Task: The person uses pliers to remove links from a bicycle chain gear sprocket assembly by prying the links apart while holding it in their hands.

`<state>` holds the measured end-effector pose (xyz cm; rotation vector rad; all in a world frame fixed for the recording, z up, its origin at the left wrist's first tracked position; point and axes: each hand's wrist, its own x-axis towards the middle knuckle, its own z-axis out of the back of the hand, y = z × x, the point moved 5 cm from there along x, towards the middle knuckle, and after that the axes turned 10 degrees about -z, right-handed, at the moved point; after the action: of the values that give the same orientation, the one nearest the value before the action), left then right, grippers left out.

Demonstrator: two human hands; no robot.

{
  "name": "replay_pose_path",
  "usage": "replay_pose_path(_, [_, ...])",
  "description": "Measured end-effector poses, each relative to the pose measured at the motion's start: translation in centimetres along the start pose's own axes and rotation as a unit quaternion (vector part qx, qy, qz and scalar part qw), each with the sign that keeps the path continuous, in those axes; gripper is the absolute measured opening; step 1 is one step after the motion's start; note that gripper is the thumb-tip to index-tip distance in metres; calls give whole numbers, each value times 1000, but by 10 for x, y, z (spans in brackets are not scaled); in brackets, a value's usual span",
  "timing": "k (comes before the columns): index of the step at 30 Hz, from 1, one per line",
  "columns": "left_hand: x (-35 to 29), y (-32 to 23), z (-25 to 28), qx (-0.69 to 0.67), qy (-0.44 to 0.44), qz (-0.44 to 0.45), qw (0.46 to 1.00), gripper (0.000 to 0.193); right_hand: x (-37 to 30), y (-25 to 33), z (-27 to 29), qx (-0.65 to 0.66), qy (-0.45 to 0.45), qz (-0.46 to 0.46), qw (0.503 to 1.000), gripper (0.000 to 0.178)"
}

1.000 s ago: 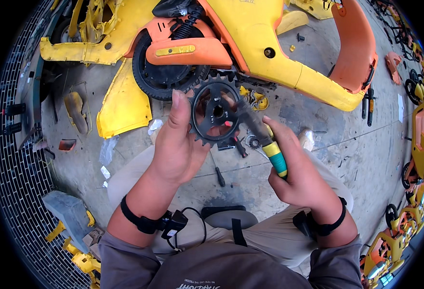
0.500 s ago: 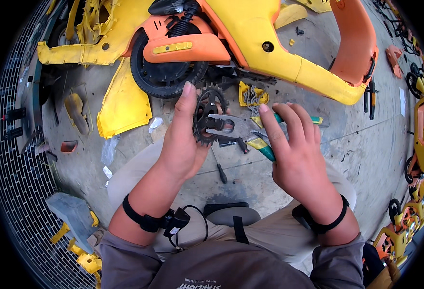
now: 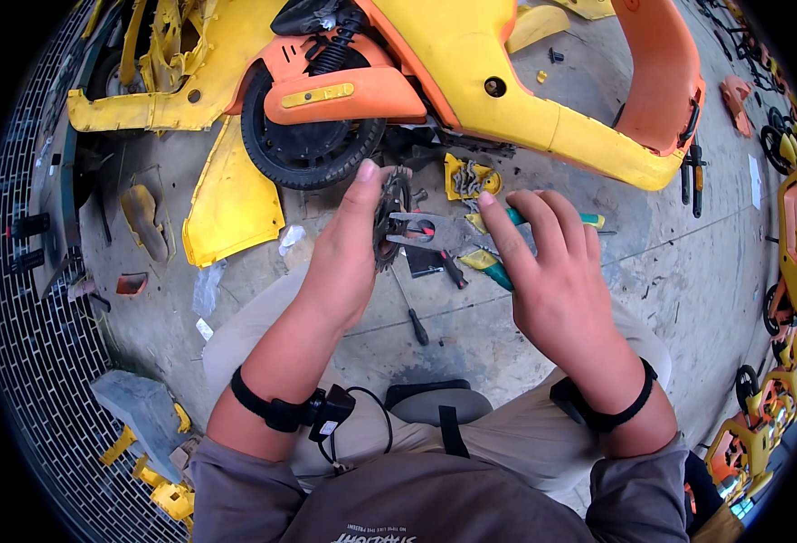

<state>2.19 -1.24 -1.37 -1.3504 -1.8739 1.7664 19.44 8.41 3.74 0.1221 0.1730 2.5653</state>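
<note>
My left hand grips a dark toothed chainring by its edge, thumb up along its near side. The ring is turned almost edge-on, so much of its face is hidden. In my right hand is a pair of pliers with green and yellow handles, fingers wrapped over them. The plier jaws point left and reach to the middle of the chainring; whether they clamp a part there I cannot tell. Both hands are held above my lap.
Ahead lies a yellow and orange bike with a black wheel. A yellow tray holds a chain. A screwdriver lies on the floor between my knees. Yellow panels rest at the left, and more bike frames line the right.
The chainring has turned from showing more of its face to nearly edge-on, and my left hand has shifted slightly right. The pliers stay at its middle.
</note>
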Motion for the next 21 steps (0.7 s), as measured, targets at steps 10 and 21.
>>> replay_pose_path(10, [1,-1,-9,4,12,27,1000,55,-2,-3,-2,-29,-32,10,999,57])
replay_pose_path(21, [15,14,-3,-15,29,61,998,57,1,-5,-21,-22,-12,-3,1000,60])
